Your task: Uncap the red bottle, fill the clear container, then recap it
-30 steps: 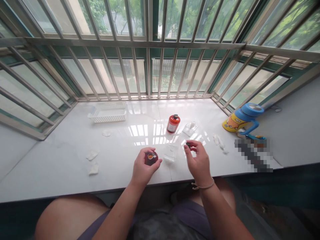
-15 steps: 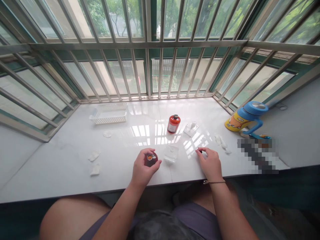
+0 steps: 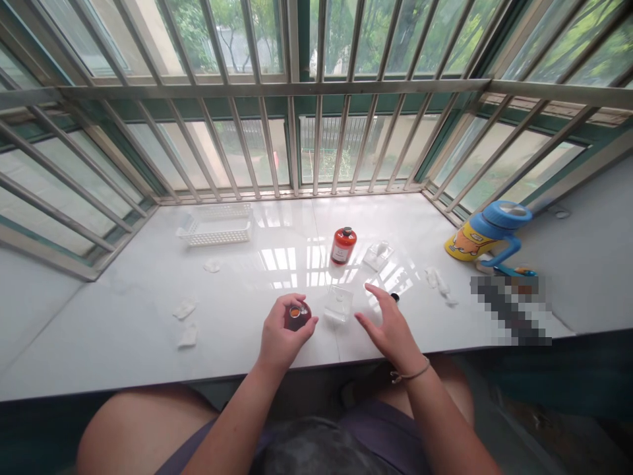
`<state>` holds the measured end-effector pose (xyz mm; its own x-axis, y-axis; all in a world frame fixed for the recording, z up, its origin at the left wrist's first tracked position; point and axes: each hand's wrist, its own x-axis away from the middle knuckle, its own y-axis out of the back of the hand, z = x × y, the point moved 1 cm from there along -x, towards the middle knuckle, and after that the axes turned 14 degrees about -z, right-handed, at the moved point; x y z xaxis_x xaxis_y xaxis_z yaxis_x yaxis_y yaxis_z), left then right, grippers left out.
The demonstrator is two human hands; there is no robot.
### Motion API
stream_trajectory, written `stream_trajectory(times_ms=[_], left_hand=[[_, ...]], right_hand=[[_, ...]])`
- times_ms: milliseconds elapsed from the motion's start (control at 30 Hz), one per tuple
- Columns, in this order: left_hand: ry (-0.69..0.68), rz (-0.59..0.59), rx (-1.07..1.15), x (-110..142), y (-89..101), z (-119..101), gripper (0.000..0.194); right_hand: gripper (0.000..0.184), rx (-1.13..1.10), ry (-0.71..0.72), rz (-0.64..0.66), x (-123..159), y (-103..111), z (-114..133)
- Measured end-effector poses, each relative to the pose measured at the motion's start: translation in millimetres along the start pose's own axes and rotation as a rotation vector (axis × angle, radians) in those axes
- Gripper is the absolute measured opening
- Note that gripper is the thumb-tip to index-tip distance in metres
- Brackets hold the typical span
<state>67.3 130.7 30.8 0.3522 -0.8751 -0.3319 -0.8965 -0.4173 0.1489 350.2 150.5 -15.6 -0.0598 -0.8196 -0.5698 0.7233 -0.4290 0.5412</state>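
My left hand [image 3: 284,333] is wrapped round a dark red bottle [image 3: 299,320] whose uncapped neck faces up. To its right on the white counter [image 3: 123,316] stands a clear square container [image 3: 339,304], its contents hard to make out. My right hand [image 3: 390,326] is open with fingers spread, just right of that container, and holds nothing. A small black cap [image 3: 394,297] lies on the counter beyond the right hand. Farther back stand an orange-red bottle [image 3: 343,247] with a black cap and a white label, and a second clear container [image 3: 378,255] beside it.
A white perforated basket [image 3: 217,239] sits at the back left. Crumpled white tissues [image 3: 185,308] lie at left, with more tissue pieces [image 3: 438,282] at right. A blue and yellow thermos [image 3: 487,231] stands by the right wall, near a blurred-out patch. Metal window bars [image 3: 291,145] border the back.
My right hand has let go of the black cap, leaving it on the counter. It has opened and moved left toward the clear container. My left hand stays on the bottle.
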Motion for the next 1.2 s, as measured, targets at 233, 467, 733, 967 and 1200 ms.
stream_trajectory(times_ms=[233,467,733,967,1200], left_hand=[[0.003,0.018,-0.014,0,1.5,-3,0.03],[-0.037,0.013,-0.032,0,1.7,3,0.031],[-0.093,0.006,-0.047,9,3.7,23,0.045],[0.058,0.016,-0.057,10,5.7,23,0.067],[0.107,0.129,0.002,4,11.5,23,0.063]], right_hand=[[0.085,-0.084,-0.144,0.094,5,-39,16],[0.073,-0.076,-0.238,0.107,-2,-46,14],[0.065,-0.144,-0.256,0.145,-4,-42,20],[0.062,-0.397,-0.276,0.237,-9,-25,42],[0.066,-0.281,-0.118,0.344,-32,-5,64]])
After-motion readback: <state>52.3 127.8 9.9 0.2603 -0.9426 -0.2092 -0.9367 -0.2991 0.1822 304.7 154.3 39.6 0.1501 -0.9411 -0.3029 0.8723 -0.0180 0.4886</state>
